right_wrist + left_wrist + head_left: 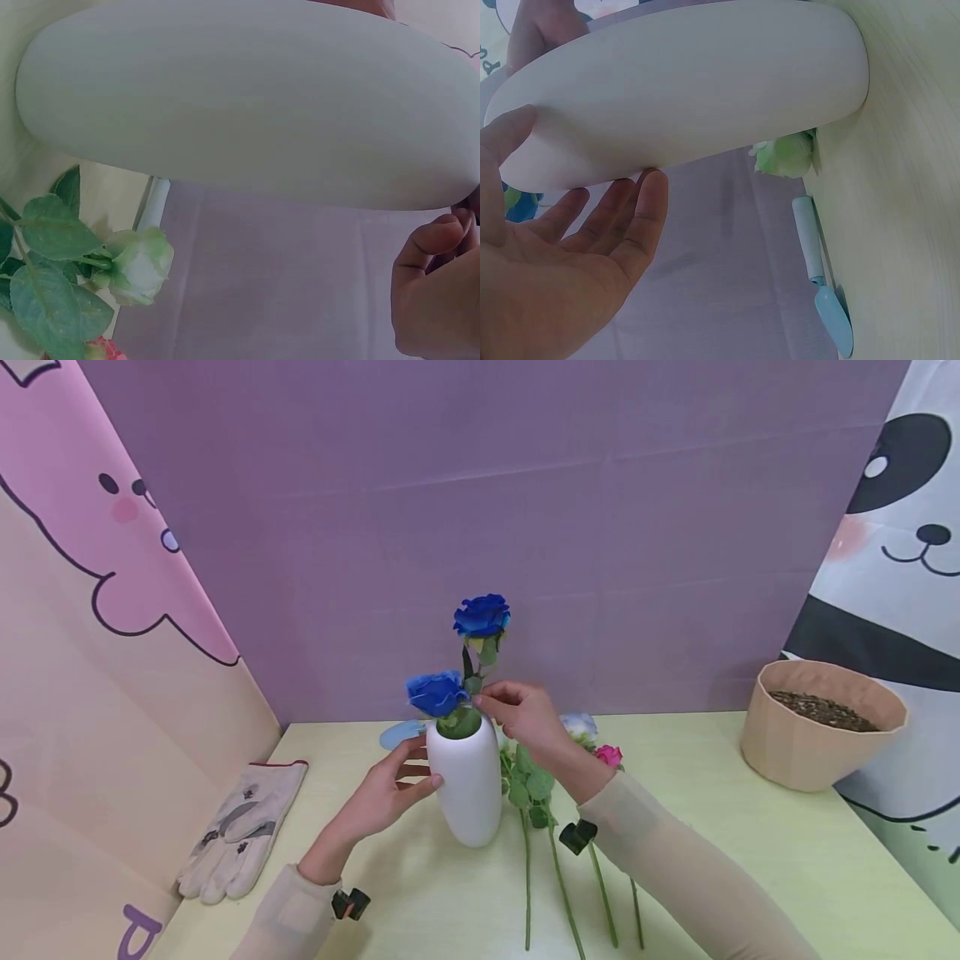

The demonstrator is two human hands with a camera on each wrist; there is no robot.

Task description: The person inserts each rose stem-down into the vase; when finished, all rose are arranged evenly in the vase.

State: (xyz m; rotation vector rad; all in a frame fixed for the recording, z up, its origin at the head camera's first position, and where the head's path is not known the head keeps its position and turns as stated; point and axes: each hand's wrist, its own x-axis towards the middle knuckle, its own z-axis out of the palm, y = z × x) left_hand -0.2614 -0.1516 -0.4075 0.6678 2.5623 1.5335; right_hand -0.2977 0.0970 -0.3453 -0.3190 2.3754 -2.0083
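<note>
Closest, four green stems (527,881) are pointing toward the front edge of the table (690,777). Farther in, the left hand (386,793) is gripping the white vase (467,789) mid-table, thumb and fingers curling around its upper sides. Just above it, the right hand (525,714) is pinching the tall blue rose (482,617) low down, while a lower blue rose (435,693) is leaning out. A blue trowel (400,734) is lying by the back edge. The vase could be tipping if the left hand is gripping too loosely; the tall blue rose could be bending if the right hand is pushing too hard.
</note>
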